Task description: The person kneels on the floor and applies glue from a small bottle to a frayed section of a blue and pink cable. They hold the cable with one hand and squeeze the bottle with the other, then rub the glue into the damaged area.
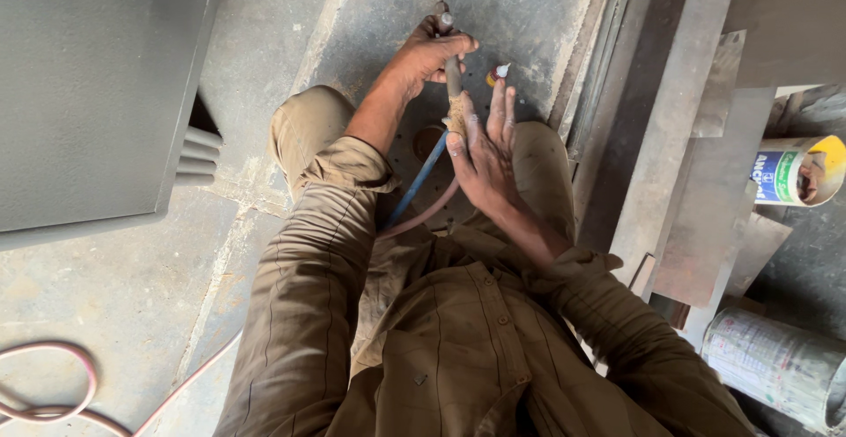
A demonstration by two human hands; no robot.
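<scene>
A person's left hand [434, 54] is closed around the upper part of a thin metal torch [452, 71], fingers wrapped over its shaft near the tip, which points away toward a grey steel plate [520, 5] on the floor. The right hand [486, 151] is open and flat — fingers straight and together — with the thumb side pressed against the torch's lower, cloth-wrapped handle, just beneath the left hand. From the handle two hoses run back toward the body: a blue hose [419, 180] and a pink hose [423, 217], side by side between the knees. A small orange and white object [498, 73] lies on the plate just beside the right fingertips; what it is cannot be told. The person crouches in a brown shirt [441, 340] and matching trousers. To the right lie long steel strips [670, 129] and flat offcuts, with two tins [797, 171] on their sides — one by the strips, one nearer the body. On the left stands a grey metal cabinet [88, 85], and a pink hose loop [44, 384] rests on the concrete floor [132, 287].
</scene>
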